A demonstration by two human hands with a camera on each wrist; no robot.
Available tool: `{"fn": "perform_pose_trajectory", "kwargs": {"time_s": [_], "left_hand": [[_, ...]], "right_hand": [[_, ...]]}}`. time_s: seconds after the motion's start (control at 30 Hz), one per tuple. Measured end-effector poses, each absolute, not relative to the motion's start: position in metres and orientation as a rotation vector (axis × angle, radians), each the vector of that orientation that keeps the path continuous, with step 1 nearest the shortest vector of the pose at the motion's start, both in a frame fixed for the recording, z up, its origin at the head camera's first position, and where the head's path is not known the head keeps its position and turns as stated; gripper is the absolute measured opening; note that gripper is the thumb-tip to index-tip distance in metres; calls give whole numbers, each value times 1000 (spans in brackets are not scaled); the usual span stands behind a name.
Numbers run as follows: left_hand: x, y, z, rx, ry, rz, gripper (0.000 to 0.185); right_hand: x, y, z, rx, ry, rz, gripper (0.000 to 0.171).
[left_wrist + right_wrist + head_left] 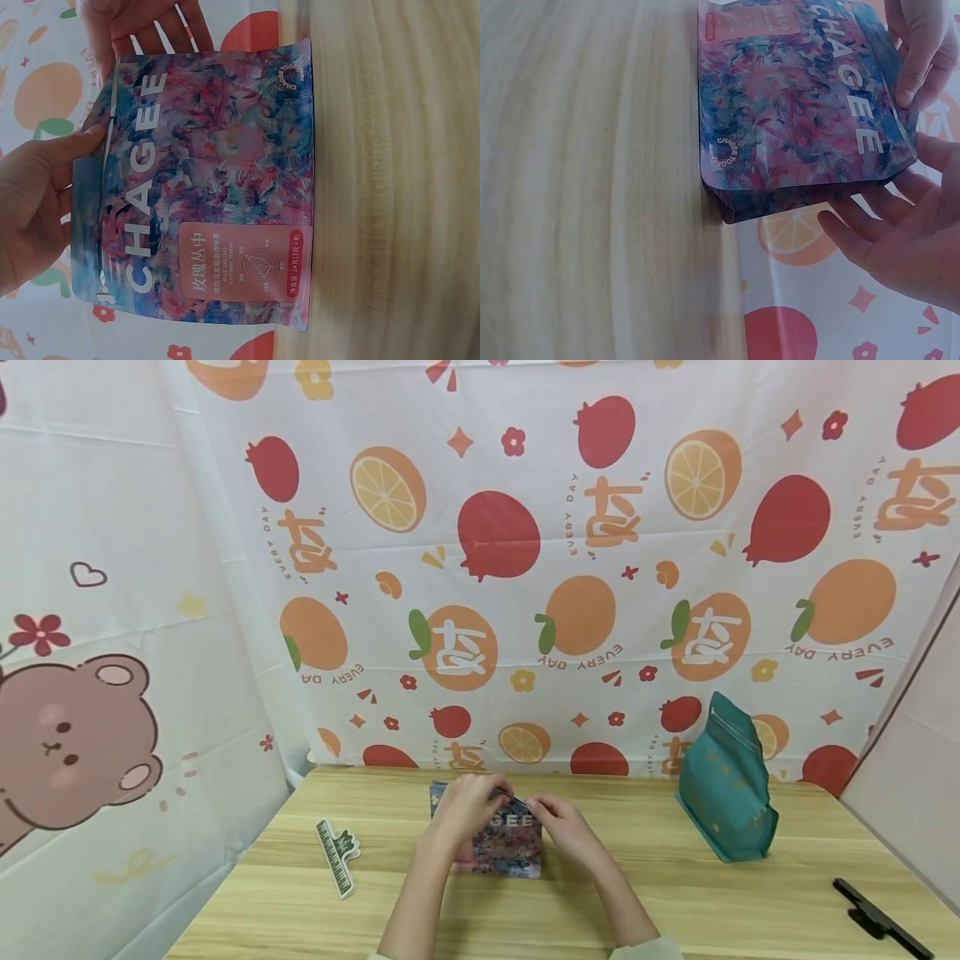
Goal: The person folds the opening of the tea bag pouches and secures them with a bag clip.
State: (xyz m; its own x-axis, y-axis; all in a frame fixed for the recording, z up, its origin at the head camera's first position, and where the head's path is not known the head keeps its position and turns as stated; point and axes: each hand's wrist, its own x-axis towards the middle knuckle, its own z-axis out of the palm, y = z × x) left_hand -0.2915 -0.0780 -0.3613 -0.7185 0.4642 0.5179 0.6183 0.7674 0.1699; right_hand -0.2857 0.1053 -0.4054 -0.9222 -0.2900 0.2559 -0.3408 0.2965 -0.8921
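On the wood-grained table (360,927), a CHAGEE rose oolong teabag pouch (225,142) stands upright beneath both hands. Left hand (474,806) pinches its top edge; right hand (564,831) pinches the top corner, remaining fingers extended. Film smooth, paint-daub print, side gusseted; contents hidden from me. Teal bag (726,789), right: bulging, folded-looking top.

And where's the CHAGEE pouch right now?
In the head view, the CHAGEE pouch stands near the middle, left hand and right hand at its top, between the piano-patterned clip, left, and the teal bag, right.
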Motion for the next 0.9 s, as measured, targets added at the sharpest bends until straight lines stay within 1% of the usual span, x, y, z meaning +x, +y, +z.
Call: {"fn": "perform_pose_trajectory", "kwargs": {"time_s": [0.3,0.6,0.77,0.9], "left_hand": [[-289,-79,-363,-784,-2518,-479,4],[-288,-79,-361,-793,-2546,-534,3],[-286,-78,-359,-803,-2592,-557,12],[-285,-76,-357,-797,-2612,-569,14]], "right_hand": [[-288,104,-409,696,-2469,1722,34],[-289,100,-411,644,-2466,1635,31],[-287,99,-411,613,-2451,1627,29],[-286,99,-412,587,-2448,1619,28]]}}
